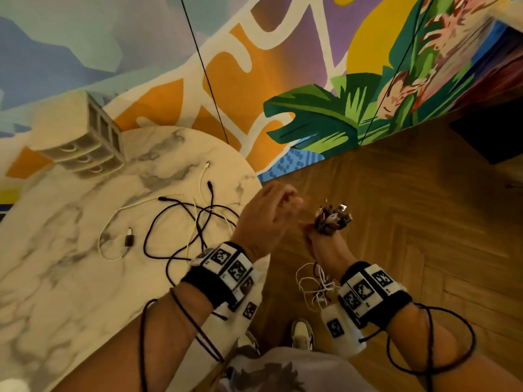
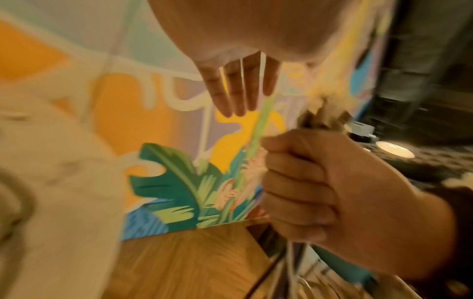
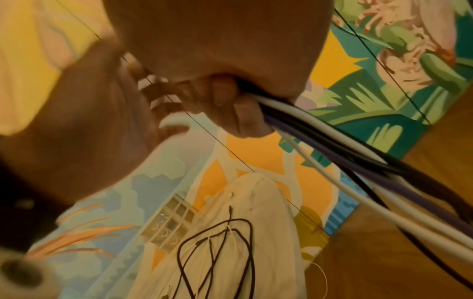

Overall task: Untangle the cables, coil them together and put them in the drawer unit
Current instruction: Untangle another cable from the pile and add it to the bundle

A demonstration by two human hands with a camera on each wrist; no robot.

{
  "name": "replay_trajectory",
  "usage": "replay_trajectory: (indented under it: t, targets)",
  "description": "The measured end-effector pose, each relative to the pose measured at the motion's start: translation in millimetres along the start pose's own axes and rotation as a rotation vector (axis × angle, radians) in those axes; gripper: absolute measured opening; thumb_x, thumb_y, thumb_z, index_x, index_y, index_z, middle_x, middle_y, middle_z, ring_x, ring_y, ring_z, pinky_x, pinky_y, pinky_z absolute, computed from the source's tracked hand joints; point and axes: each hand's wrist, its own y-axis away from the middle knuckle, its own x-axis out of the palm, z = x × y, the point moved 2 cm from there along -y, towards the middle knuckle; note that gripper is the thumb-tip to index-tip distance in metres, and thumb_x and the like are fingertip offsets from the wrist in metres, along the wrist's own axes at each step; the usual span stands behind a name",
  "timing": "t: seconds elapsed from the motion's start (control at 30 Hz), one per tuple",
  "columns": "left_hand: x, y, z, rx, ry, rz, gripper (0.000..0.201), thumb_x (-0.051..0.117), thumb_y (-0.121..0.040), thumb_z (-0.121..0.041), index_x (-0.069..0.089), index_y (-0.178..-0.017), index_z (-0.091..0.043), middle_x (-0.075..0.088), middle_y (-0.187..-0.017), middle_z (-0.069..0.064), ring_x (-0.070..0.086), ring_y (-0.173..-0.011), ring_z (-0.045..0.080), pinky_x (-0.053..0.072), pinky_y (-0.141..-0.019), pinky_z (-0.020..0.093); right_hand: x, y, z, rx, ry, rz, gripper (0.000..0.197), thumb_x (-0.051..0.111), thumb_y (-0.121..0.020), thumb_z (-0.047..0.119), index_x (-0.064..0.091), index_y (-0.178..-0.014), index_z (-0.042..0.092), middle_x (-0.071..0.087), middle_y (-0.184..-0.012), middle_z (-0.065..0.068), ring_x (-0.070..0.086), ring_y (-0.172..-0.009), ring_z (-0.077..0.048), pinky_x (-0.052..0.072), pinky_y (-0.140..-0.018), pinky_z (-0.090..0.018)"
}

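My right hand point(image 1: 318, 239) is held off the table's right edge, above the floor, and grips a bundle of cables point(image 1: 331, 219). Their plugs stick up out of the fist point(image 2: 320, 192), and white, black and purple cords point(image 3: 345, 161) trail down from the curled fingers point(image 3: 230, 105). Just left of that fist my left hand point(image 1: 268, 213) hovers, its fingers point(image 2: 238, 91) straight and holding nothing. Tangled black and white cables point(image 1: 186, 222) still lie on the marble table point(image 1: 70, 264). The small drawer unit point(image 1: 87, 142) stands at the table's far left, drawers closed.
A black adapter plug point(image 1: 129, 239) lies among the cables on the table. A colourful mural wall point(image 1: 311, 80) stands behind, with thin black wires hanging in front of it. Wooden floor point(image 1: 396, 207) spreads to the right, and my shoes point(image 1: 302, 333) are below.
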Motion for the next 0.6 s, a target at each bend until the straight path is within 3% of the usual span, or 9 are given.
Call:
replay_trajectory:
  t: [0.1, 0.17, 0.23, 0.3, 0.37, 0.43, 0.5, 0.6]
  targets:
    - [-28, 27, 71, -0.247, -0.214, 0.072, 0.022, 0.052, -0.093, -0.030, 0.052, -0.076, -0.016, 0.052, -0.068, -0.004, 0.057, -0.072, 0.022, 0.039, -0.062, 0.032, 1, -7, -15, 0.069, -0.010, -0.020, 0.046, 0.044, -0.098, 0.021, 0.047, -0.053, 0.011, 0.041, -0.045, 0.000, 0.034, -0.037, -0.010, 0.030, -0.044, -0.025]
    - [-39, 57, 102, -0.351, -0.400, 0.244, 0.028, 0.050, -0.093, -0.036, 0.048, -0.071, -0.020, 0.050, -0.064, -0.004, 0.057, -0.072, 0.025, 0.037, -0.059, 0.032, 6, -10, -23, 0.048, -0.052, 0.039, 0.045, 0.037, -0.098, 0.013, 0.056, -0.060, -0.001, 0.045, -0.043, -0.006, 0.036, -0.033, -0.010, 0.035, -0.041, -0.021]
    - [-37, 89, 117, -0.368, -0.519, 0.468, 0.027, 0.048, -0.092, -0.046, 0.050, -0.079, -0.022, 0.057, -0.077, -0.002, 0.058, -0.080, 0.023, 0.039, -0.062, 0.031, 13, -12, -30, 0.050, -0.027, 0.098, 0.044, 0.030, -0.099, 0.011, 0.062, -0.077, -0.009, 0.043, -0.045, -0.013, 0.036, -0.032, -0.011, 0.043, -0.043, -0.022]
    - [-24, 120, 127, -0.334, -0.597, 0.668, 0.031, 0.046, -0.090, -0.052, 0.052, -0.104, -0.024, 0.062, -0.101, 0.000, 0.060, -0.094, 0.025, 0.044, -0.070, 0.033, 18, -12, -38, 0.080, -0.011, 0.121, 0.046, 0.023, -0.101, 0.010, 0.065, -0.090, -0.008, 0.039, -0.043, -0.007, 0.036, -0.032, -0.011, 0.046, -0.046, -0.024]
    - [-14, 143, 139, -0.358, -0.628, 0.773, 0.044, 0.046, -0.091, -0.049, 0.040, -0.128, -0.024, 0.059, -0.120, 0.002, 0.060, -0.101, 0.029, 0.049, -0.075, 0.037, 22, -12, -49, 0.111, 0.001, 0.136, 0.049, 0.020, -0.101, 0.010, 0.066, -0.091, -0.004, 0.037, -0.040, -0.003, 0.034, -0.033, -0.013, 0.043, -0.045, -0.024]
    - [-11, 156, 146, -0.381, -0.634, 0.804, 0.040, 0.043, -0.094, -0.042, 0.037, -0.128, -0.022, 0.059, -0.121, 0.006, 0.060, -0.100, 0.031, 0.051, -0.078, 0.040, 28, -14, -56, 0.118, 0.003, 0.131, 0.051, 0.023, -0.102, 0.014, 0.069, -0.085, -0.001, 0.038, -0.040, -0.002, 0.033, -0.034, -0.014, 0.037, -0.044, -0.023]
    - [-16, 161, 148, -0.359, -0.681, 0.842, 0.033, 0.040, -0.096, -0.039, 0.046, -0.121, -0.018, 0.061, -0.117, 0.009, 0.060, -0.099, 0.032, 0.050, -0.079, 0.039, 35, -17, -60, 0.118, 0.004, 0.120, 0.053, 0.027, -0.101, 0.016, 0.069, -0.073, 0.002, 0.039, -0.039, -0.002, 0.032, -0.034, -0.014, 0.032, -0.046, -0.025]
    - [-29, 165, 149, -0.363, -0.801, 1.044, 0.032, 0.048, -0.093, -0.033, 0.057, -0.115, -0.012, 0.063, -0.113, 0.012, 0.060, -0.101, 0.032, 0.050, -0.081, 0.038, 48, -18, -56, 0.133, -0.015, 0.101, 0.060, 0.032, -0.101, 0.018, 0.064, -0.051, 0.010, 0.040, -0.041, -0.011, 0.031, -0.033, -0.015, 0.032, -0.050, -0.030]
